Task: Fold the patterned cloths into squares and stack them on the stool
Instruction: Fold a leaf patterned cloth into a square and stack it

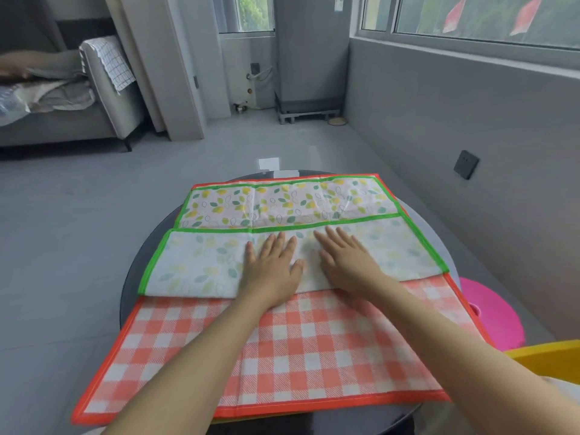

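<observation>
Nearest to me I see the orange-and-white checked cloth with an orange border [282, 356] spread flat over the round dark glass table [133, 277], its near edge hanging just past the table's rim. Both forearms cross it from below.

On top of it, further out, lies the green-bordered cloth printed with yellow lemons and green leaves [282, 202]. Its near part is folded back over itself, so the paler underside faces up as a wide band, with the fold along the band's near edge and the green hem at its far edge. My left hand [271, 268] lies flat on the middle of that band, fingers straight and slightly spread, palm down, gripping nothing. My right hand [345, 259] lies just beside it, also flat and fully extended, fingers pointing away and a little to the left, pressing on the same folded band. The two thumbs are near each other but apart. The printed face of the cloth shows beyond the fingertips, reaching to the table's far side.

To the right, lower than the table, I see a round bright pink plastic stool [492, 312], partly hidden behind the table. Something yellow [549, 356] sits nearer, at the right edge; I cannot tell what it is.

Far off stands a grey sofa [103, 98] with a checked throw over its arm.
</observation>
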The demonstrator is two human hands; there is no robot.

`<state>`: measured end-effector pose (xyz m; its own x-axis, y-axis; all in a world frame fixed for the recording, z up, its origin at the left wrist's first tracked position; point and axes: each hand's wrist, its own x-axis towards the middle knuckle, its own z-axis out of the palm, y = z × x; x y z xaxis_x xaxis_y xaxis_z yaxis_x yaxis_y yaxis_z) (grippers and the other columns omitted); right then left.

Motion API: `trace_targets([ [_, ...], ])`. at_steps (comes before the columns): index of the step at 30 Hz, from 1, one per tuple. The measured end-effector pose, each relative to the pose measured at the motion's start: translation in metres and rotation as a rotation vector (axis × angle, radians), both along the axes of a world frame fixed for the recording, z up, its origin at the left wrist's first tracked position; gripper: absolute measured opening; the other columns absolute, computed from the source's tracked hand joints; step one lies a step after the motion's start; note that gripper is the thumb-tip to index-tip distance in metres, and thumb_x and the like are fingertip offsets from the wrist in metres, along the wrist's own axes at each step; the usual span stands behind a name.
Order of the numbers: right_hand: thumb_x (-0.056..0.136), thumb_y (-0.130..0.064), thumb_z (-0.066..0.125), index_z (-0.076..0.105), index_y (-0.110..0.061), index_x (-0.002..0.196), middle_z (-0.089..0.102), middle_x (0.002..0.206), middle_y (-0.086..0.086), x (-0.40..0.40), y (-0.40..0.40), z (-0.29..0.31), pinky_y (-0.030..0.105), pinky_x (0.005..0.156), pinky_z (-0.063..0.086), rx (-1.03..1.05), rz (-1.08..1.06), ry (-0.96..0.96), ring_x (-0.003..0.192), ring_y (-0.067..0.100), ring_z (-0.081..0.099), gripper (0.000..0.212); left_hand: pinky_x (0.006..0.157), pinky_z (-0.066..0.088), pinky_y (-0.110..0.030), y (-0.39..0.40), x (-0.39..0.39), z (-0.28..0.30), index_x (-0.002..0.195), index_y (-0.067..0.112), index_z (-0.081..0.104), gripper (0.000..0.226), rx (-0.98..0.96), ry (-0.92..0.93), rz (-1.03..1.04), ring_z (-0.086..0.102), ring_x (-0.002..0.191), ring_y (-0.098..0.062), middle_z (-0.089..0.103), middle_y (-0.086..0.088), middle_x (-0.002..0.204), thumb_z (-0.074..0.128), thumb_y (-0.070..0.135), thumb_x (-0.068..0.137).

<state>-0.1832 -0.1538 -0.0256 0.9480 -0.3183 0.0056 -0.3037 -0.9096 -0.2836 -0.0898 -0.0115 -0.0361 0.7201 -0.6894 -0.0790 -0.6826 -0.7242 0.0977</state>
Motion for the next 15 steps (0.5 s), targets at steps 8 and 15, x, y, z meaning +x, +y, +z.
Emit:
trace_targets([
  [8, 0.097, -0.053, 0.015, 0.007, -0.037, 0.149, 0.003, 0.158, -0.008, 0.005, 0.013, -0.014, 0.036, 0.118, -0.004, -0.091, -0.005, 0.036, 0.146, 0.013, -0.004, 0.055, 0.116, -0.011, -0.051, 0.043, 0.020, 0.000, 0.149, 0.040, -0.002, 0.055, 0.011, -0.002, 0.080, -0.012, 0.146, -0.011, -0.010, 0.011, 0.159, 0.013, 0.052, 0.098],
  [15, 0.097, -0.053, 0.013, 0.005, -0.037, 0.149, 0.002, 0.158, -0.008, 0.005, 0.014, -0.015, 0.036, 0.119, -0.004, -0.107, -0.003, 0.036, 0.146, 0.013, -0.005, 0.055, 0.118, -0.011, -0.040, 0.126, 0.053, -0.002, 0.149, 0.042, -0.006, 0.058, 0.032, -0.017, 0.192, -0.015, 0.145, -0.013, -0.015, 0.009, 0.158, 0.011, 0.059, 0.095],
])
